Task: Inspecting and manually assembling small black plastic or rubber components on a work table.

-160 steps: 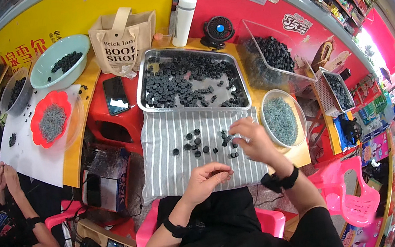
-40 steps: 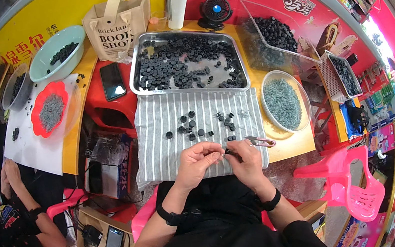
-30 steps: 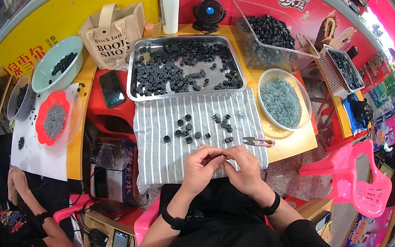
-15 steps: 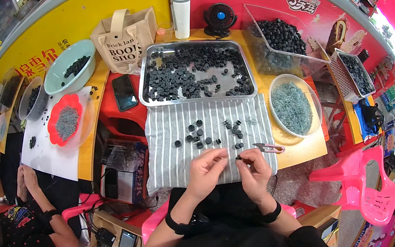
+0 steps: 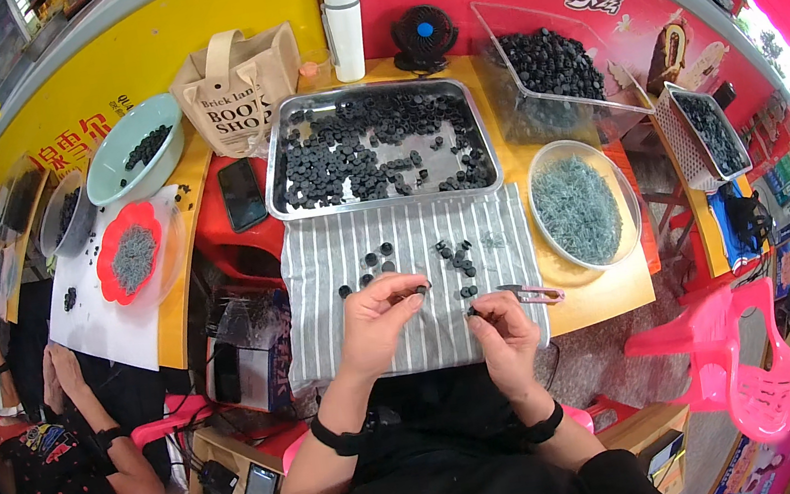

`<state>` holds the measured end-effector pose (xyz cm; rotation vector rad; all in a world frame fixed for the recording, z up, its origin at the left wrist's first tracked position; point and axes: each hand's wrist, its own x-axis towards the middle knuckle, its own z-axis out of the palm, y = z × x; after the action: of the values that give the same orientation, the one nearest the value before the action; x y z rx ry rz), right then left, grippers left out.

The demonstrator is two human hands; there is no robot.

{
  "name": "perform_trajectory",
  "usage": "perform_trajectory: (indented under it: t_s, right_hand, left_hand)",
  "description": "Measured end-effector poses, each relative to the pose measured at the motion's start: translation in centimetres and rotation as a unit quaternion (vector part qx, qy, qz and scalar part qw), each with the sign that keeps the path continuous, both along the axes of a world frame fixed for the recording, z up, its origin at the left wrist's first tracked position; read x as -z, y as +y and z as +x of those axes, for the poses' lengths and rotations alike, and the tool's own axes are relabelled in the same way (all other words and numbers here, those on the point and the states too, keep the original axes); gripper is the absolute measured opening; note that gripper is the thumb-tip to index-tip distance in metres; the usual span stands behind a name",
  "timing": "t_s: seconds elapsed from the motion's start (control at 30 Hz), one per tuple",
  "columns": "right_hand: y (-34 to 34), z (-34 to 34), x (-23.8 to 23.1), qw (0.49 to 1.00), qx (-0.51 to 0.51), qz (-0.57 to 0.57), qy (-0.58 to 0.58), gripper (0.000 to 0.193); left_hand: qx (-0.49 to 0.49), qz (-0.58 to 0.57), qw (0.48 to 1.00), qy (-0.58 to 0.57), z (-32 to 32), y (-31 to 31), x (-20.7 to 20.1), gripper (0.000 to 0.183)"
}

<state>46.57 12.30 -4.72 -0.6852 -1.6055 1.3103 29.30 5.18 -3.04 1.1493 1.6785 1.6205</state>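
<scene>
Over the grey striped cloth (image 5: 321, 333), my left hand (image 5: 378, 328) pinches a small round black cap (image 5: 422, 290) between thumb and fingertips. My right hand (image 5: 509, 337) is closed on a tiny black part (image 5: 472, 312), mostly covered by the fingers. Loose black caps (image 5: 372, 259) lie just beyond the left hand, partly hidden by it. Another cluster of black pieces (image 5: 459, 260) sits farther right on the cloth. Thread snips (image 5: 535, 294) with a pinkish handle rest beside my right hand.
A metal tray (image 5: 389, 201) full of black caps stands beyond the cloth. To the right are a round tub (image 5: 581, 206) of thin grey-green pieces and a clear bin (image 5: 552, 73) of black parts. A co-worker's hands (image 5: 61, 370) rest at far left.
My left hand has moved left, away from my right hand, and a black cap now shows in its fingertips. The right hand stays nearly in place. The whole view has shifted slightly.
</scene>
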Motion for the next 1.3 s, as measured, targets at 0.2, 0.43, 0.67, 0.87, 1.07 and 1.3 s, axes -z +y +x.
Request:
perform_trajectory:
  t_s: [0.2, 0.43, 0.67, 0.87, 1.07, 1.3]
  right_hand:
    - [-2.2, -0.7, -2.4, 0.999, 0.004, 0.013, 0.038, 0.019]
    - [-2.2, -1.8, -3.6, 0.980, 0.037, 0.183, -0.065, 0.021]
    - [-2.2, -2.4, -3.4, 0.974, 0.038, 0.201, -0.094, 0.023]
    - [-2.0, -2.8, -3.5, 0.968, 0.039, 0.227, -0.101, 0.022]
    - [-1.9, -2.9, -3.4, 0.964, 0.042, 0.240, -0.109, 0.022]
    - [-2.1, -3.0, -2.8, 0.960, 0.061, 0.254, -0.099, 0.023]
  left_hand:
    - [0.144, 0.120, 0.784, -0.592, 1.5, -1.1, 2.0, 0.026]
    - [0.134, 0.124, 0.768, -0.614, 2.4, -1.2, 3.1, 0.025]
    - [0.138, 0.119, 0.763, -0.620, 2.3, -1.1, 3.0, 0.023]
    - [0.144, 0.119, 0.767, -0.614, 2.1, -1.0, 3.4, 0.023]
    - [0.147, 0.125, 0.766, -0.613, 2.2, -1.0, 3.5, 0.023]
    - [0.153, 0.130, 0.771, -0.605, 2.3, -1.1, 3.1, 0.024]
